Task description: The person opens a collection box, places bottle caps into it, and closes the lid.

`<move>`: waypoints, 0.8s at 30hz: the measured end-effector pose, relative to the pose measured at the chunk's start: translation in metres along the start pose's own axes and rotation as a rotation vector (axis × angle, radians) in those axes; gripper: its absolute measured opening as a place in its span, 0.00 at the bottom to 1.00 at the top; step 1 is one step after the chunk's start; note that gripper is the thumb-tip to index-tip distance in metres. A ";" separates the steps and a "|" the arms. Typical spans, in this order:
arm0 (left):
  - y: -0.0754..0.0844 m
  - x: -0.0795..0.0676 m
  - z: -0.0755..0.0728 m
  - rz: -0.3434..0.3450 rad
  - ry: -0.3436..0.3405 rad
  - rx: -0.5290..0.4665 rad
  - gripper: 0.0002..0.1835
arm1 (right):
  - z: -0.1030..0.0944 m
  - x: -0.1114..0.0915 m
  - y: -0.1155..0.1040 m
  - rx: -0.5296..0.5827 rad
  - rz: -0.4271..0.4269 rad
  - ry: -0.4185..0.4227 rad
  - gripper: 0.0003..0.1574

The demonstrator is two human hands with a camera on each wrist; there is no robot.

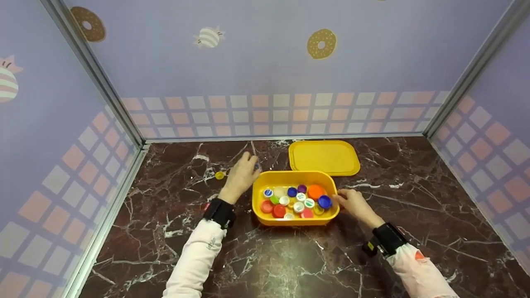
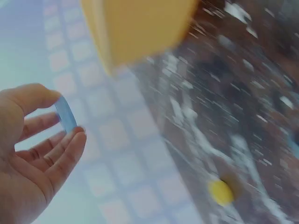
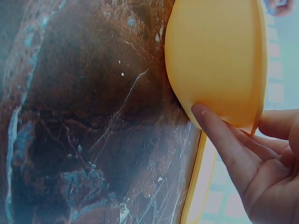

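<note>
My left hand (image 1: pixel 241 176) is raised just beyond the left end of a yellow plastic box (image 1: pixel 296 222), pinching a blue bottle cap (image 2: pixel 66 114) edge-on between thumb and fingertips. Inside the box lie several bottle caps in red, white, blue, orange, purple and green. At the box's right end, my right hand (image 1: pixel 354 203) grips the wall, thumb over the rim and fingers against the outside, as the right wrist view shows. A single yellow cap (image 1: pixel 219 175) lies on the dark marbled tabletop left of my left hand.
Behind the box, a flat yellow lid (image 1: pixel 324 157) lies on the tabletop. Patterned lilac panels (image 1: pixel 265 74) enclose the table at the back and both sides, with a metal strip (image 1: pixel 124 215) along the left edge.
</note>
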State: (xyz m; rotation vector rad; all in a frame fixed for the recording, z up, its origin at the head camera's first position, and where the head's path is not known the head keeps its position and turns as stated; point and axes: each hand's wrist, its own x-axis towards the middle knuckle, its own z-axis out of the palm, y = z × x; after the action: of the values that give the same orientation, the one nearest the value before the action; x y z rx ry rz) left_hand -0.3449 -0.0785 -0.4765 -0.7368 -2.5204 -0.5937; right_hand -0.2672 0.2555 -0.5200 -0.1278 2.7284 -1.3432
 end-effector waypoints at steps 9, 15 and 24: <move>0.046 0.008 0.008 0.240 -0.138 0.032 0.10 | -0.001 0.001 0.000 0.003 -0.005 0.003 0.14; 0.062 0.007 0.018 0.295 -0.240 0.113 0.08 | 0.000 0.000 0.002 0.032 0.008 -0.010 0.14; 0.069 0.012 0.027 0.279 -0.429 0.141 0.08 | 0.001 0.000 0.002 0.020 -0.007 -0.007 0.13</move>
State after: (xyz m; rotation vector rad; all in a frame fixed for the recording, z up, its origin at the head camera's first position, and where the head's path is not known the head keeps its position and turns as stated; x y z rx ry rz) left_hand -0.3216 -0.0067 -0.4735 -1.2448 -2.7268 -0.1705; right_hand -0.2669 0.2564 -0.5220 -0.1408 2.7104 -1.3693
